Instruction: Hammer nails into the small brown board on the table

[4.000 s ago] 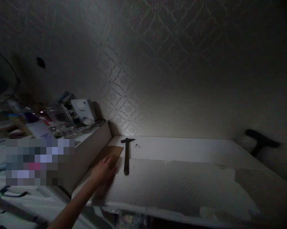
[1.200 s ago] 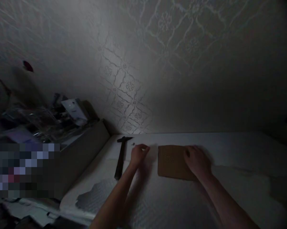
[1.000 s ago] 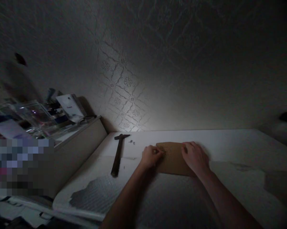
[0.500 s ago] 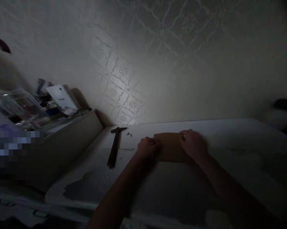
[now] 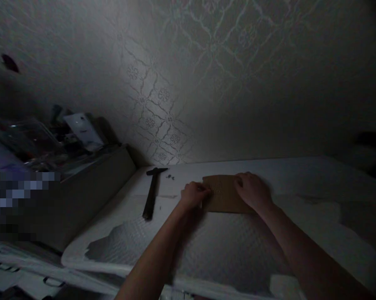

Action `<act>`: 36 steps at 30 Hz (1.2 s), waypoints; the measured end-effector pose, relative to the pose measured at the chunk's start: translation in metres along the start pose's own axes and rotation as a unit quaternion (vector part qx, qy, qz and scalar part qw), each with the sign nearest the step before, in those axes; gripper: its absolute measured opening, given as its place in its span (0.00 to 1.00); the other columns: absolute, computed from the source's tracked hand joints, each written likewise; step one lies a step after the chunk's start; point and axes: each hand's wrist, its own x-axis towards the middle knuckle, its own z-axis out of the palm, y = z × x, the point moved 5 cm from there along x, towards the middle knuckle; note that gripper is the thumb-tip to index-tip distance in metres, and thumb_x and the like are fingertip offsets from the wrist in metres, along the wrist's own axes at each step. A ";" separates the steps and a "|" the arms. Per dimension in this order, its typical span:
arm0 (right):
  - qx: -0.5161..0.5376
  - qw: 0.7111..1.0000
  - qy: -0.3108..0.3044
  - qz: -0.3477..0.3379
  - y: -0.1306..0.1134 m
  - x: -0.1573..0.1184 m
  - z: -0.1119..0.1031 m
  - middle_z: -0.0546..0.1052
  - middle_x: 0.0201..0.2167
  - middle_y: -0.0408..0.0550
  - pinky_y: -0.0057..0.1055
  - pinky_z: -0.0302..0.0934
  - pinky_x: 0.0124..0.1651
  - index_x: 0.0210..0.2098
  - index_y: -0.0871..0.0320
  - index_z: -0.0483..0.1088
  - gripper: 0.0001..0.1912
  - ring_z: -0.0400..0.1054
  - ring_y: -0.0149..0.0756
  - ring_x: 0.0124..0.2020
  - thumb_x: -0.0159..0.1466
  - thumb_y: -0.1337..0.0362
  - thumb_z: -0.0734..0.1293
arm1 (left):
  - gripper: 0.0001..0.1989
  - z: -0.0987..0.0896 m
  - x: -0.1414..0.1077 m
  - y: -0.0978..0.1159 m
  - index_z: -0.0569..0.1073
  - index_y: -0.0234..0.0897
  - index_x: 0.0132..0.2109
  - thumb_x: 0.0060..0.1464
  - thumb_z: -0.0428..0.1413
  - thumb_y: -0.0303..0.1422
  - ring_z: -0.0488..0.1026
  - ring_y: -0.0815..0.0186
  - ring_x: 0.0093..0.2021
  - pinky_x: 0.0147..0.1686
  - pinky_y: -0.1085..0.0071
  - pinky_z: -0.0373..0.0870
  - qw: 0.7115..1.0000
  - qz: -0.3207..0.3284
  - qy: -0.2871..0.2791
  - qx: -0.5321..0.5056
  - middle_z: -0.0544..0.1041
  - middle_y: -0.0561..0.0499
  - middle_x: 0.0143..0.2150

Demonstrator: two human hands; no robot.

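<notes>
A flat brown board [image 5: 223, 200], cardboard or wood, lies on the white tabletop with faint dark marks on its upper left part. My left hand [image 5: 194, 195] is closed at its left edge, fingertips pressed together over the surface; whether something small is pinched there is hidden. My right hand [image 5: 253, 189] grips the right side, thumb on top and fingers curled around the far corner. To the left rests a hammer [image 5: 150, 193], head toward the wall. Several tiny dark pieces [image 5: 170, 177], perhaps nails, lie beside its head.
A patterned wall [image 5: 212, 104] rises behind the table [image 5: 138, 183]. A grey textured patch [image 5: 122, 241] covers the tabletop's front. On the left, a low cabinet [image 5: 103, 181] carries a clear box [image 5: 34, 135] and other clutter. A dark object [image 5: 373, 141] shows at far right.
The view has shifted slightly and is sharper. My left fingertips reach a little further over the board. My right hand stays on its right side; the hammer has not moved.
</notes>
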 end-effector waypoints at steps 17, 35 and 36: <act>-0.009 1.000 0.006 -0.012 0.000 0.000 0.000 0.74 0.39 0.52 0.33 0.57 0.41 0.41 0.59 0.71 0.15 0.67 0.39 0.41 0.63 0.63 0.55 | 0.18 -0.007 -0.002 -0.002 0.76 0.37 0.43 0.53 0.52 0.44 0.73 0.62 0.40 0.40 0.70 0.67 0.998 -0.006 0.062 -0.031 0.77 0.46 0.40; 0.029 0.999 0.026 -0.012 -0.004 -0.004 -0.009 0.74 0.39 0.54 0.32 0.58 0.42 0.41 0.59 0.71 0.15 0.66 0.39 0.42 0.63 0.64 0.55 | 0.18 -0.097 -0.051 -0.086 0.66 0.28 0.51 0.55 0.45 0.29 0.69 0.52 0.49 0.44 0.61 0.67 0.900 -0.254 0.154 0.318 0.70 0.33 0.48; 0.032 0.999 0.027 -0.011 -0.005 -0.004 -0.010 0.74 0.39 0.53 0.32 0.58 0.42 0.41 0.59 0.71 0.15 0.67 0.39 0.42 0.63 0.64 0.55 | 0.17 -0.098 -0.051 -0.089 0.67 0.28 0.50 0.56 0.44 0.29 0.70 0.52 0.48 0.43 0.62 0.67 0.902 -0.252 0.151 0.317 0.70 0.34 0.48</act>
